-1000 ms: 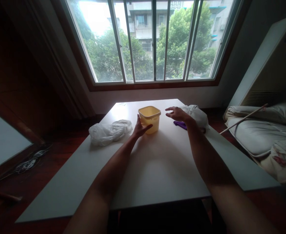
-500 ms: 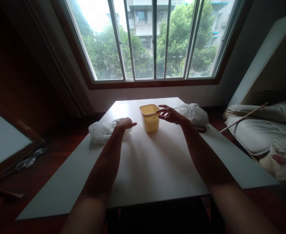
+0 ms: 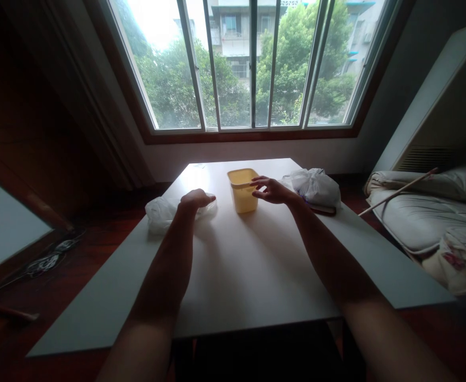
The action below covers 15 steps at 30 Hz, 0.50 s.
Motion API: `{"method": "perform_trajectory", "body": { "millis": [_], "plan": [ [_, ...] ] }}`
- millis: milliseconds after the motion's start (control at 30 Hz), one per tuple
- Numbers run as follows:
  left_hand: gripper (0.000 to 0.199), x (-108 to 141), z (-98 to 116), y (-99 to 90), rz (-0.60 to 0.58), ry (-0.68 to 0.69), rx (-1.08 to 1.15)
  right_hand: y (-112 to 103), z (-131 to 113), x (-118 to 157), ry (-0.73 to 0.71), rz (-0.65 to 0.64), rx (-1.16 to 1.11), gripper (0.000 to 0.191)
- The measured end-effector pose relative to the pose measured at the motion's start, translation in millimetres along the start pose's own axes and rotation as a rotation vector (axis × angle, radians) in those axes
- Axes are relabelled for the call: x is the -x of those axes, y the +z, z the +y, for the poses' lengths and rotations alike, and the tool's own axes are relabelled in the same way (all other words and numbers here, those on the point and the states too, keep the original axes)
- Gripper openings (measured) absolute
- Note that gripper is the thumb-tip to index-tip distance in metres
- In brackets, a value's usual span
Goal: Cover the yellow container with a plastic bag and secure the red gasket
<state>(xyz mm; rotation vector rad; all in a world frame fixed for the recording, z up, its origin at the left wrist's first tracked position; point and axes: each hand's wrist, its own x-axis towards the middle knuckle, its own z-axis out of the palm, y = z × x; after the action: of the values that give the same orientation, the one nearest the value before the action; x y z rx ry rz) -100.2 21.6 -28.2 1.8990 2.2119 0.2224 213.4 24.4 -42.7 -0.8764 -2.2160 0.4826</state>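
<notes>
Below the window (image 3: 252, 69), a yellow bin (image 3: 243, 200) stands on the tabletop (image 3: 256, 276). My right hand (image 3: 270, 191), fingers parted beside its rim, could tip it with a nudge; I can't tell whether my left hand (image 3: 196, 198) pinches the crumpled bag (image 3: 159, 214), whose plastic might slip.

Brown-framed window (image 3: 253, 63) in the far wall, with trees (image 3: 288, 74) and a pale building (image 3: 233, 45) visible through its panes; a dark curtain (image 3: 97, 122) hangs to its left. At right, a white unit (image 3: 419, 106) with a slatted vent (image 3: 427, 158) stands behind a pale mattress (image 3: 411, 223), across which a thin stick (image 3: 398, 192) slants. At left, tangled cables (image 3: 47, 262) lie on the reddish floor (image 3: 101, 228).
</notes>
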Motion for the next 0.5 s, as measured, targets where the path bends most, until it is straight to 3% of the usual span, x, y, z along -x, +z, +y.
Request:
{"method": "perform_trajectory", "body": {
  "millis": [133,300,500],
  "plan": [
    [0.053,11.6,12.7,-14.7,0.107,-0.02,-0.067,7.8,1.2,0.2,0.008,0.016,0.078,0.05],
    [0.046,25.6,27.3,-27.1,0.121,0.127,0.085,17.3,9.9,-0.8,0.057,0.073,0.171,0.062],
    [0.031,28.7,32.5,-24.3,0.087,0.403,0.397,22.9,21.1,0.0,0.11,0.131,0.216,0.069]
  ]
}}
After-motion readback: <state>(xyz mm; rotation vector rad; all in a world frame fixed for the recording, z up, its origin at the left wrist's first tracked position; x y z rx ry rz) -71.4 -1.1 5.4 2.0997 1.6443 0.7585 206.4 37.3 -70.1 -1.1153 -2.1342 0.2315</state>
